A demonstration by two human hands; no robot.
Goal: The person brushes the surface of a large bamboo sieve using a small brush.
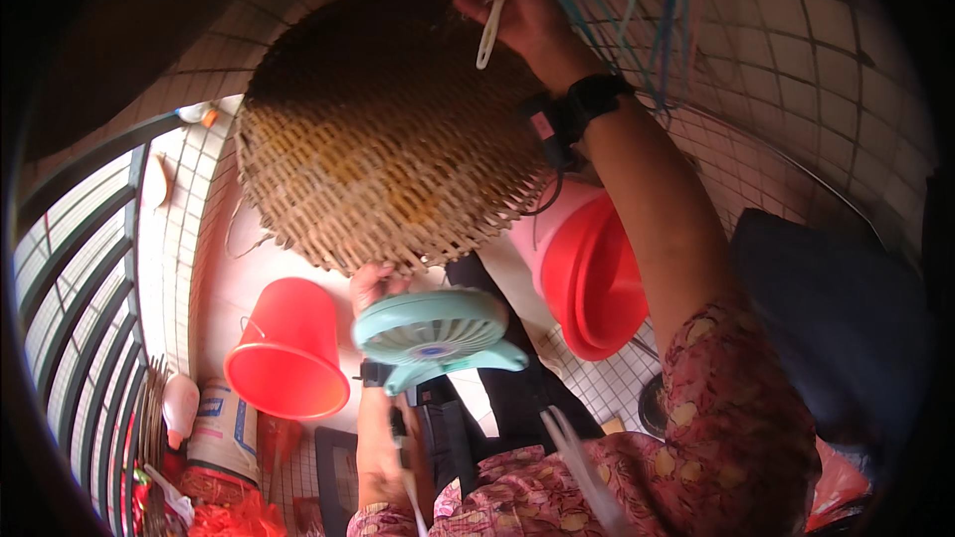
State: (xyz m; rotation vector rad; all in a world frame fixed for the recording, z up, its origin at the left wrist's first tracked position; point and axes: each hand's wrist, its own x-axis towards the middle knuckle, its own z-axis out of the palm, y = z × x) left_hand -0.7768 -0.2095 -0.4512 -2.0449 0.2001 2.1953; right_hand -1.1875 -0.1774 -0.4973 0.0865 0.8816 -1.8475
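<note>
A large round woven bamboo basket [388, 134] is tilted up in front of me, its upper part in shadow. My left hand [377, 285] grips the basket's lower rim. High up, at the basket's far edge, my right hand [511, 11] has a slim whitish plastic handle [489, 37] in its fingers; what the handle belongs to cannot be made out. A mint-green portable fan [429, 332] hangs at my chest, over my left forearm, and hides part of the left wrist.
A red bucket [287, 350] is at the left, beside metal railings [134, 239]. Red basins [597, 276] lie right of the basket. A white container [221, 425] and a bottle [180, 406] are at lower left. Teal strings [664, 22] hang near the tiled wall [783, 37].
</note>
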